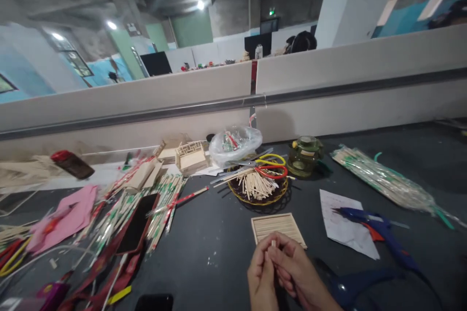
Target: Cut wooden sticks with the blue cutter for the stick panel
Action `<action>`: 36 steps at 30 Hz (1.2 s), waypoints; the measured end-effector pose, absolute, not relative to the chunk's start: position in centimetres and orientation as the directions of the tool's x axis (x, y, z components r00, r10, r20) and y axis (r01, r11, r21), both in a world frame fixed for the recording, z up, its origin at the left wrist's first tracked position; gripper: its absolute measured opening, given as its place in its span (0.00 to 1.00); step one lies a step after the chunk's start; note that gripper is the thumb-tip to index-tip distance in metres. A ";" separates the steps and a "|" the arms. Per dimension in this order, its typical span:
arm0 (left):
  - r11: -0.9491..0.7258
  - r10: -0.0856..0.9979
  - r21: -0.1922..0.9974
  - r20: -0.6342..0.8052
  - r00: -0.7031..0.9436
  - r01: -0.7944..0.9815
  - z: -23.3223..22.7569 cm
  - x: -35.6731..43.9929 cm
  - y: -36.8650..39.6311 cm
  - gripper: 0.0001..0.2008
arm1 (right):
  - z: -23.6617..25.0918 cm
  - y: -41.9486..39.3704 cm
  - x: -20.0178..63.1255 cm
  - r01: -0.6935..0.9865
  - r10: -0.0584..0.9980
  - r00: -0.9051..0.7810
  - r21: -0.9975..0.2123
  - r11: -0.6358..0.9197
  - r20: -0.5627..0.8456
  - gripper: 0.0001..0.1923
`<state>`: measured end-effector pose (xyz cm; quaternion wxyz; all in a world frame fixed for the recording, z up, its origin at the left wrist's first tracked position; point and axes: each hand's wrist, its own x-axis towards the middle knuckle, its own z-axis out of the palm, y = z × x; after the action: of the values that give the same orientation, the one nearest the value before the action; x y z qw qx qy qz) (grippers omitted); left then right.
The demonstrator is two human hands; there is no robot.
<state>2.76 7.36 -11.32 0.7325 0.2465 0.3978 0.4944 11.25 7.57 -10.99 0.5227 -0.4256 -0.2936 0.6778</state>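
Head view, looking down at a dark tabletop (219,233): both my hands meet at the near edge, pinching one short wooden stick (273,242) upright between the fingertips. My left hand (260,272) is curled closed around its lower part; my right hand (295,267) folds over it, thumb and fingers shut on the same stick, only the pale tip showing. Just beyond my knuckles lies a flat panel of sticks (278,226) laid side by side. To do this well, I judge I should keep the grip near the tip and both wrists low and steady, so the piece stays straight. Farther back sit a wire basket of sticks (258,188) with scissors (272,167); a blue glue gun (379,231) lies on paper (341,226) to my right.
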 end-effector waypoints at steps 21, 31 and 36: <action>0.316 0.948 0.804 -0.252 0.193 -0.504 -6.7 2.0 7.4 0.24 | -7.9 6.5 11.2 -0.451 0.993 0.080 -0.892 -0.040 -0.085 0.11; 0.339 0.869 0.828 -0.093 0.486 -0.448 -6.9 1.6 7.7 0.21 | -8.1 6.3 12.1 -0.302 0.979 0.195 -0.946 0.119 0.061 0.15; 0.309 0.891 0.835 -0.088 0.445 -0.455 -7.7 1.4 8.5 0.22 | -8.6 6.4 12.8 -0.300 0.927 0.373 -0.942 0.151 0.029 0.18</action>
<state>1.38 8.48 -7.72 0.7577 0.3849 0.2835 0.4443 12.77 6.45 -8.63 0.6815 -0.4712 -0.3330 0.4502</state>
